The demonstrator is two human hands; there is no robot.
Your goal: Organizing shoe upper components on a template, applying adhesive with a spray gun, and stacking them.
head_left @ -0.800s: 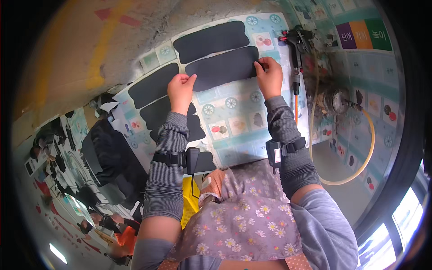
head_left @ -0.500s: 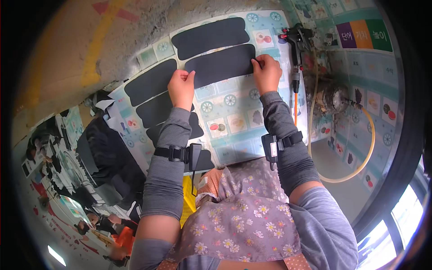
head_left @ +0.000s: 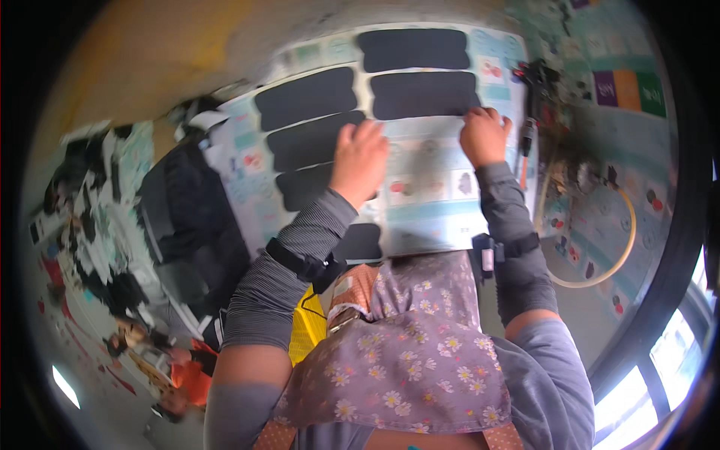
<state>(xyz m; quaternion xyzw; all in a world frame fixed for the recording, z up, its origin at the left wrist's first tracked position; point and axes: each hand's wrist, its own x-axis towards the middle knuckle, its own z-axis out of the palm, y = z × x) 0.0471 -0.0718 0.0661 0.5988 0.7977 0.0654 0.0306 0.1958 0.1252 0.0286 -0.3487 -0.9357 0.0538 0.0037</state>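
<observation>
Several dark grey flat pieces with wavy ends lie in two columns on a patterned board (head_left: 427, 232). The lower piece (head_left: 424, 95) of the right column lies flat below the top piece (head_left: 413, 49). My left hand (head_left: 360, 159), blurred, is open over the right ends of the left column's pieces, such as the middle one (head_left: 304, 142). By the lower right corner of the right column's lower piece is my right hand (head_left: 485, 139), its fingers bent. Whether it grips that corner is unclear. Part of another dark piece (head_left: 361, 243) shows beside my left forearm.
A black-and-red air gun (head_left: 534, 79) with an orange hose lies along the board's right edge. Beyond it a pale yellow hose (head_left: 631, 232) loops down. Dark material (head_left: 187, 217) is piled left of the board. A yellow basket (head_left: 306, 328) stands below, near my apron.
My left hand has come off the right column's lower piece and moved toward the left column, fingers loosened. My right hand has shifted slightly down along that piece's corner. The view has shifted.
</observation>
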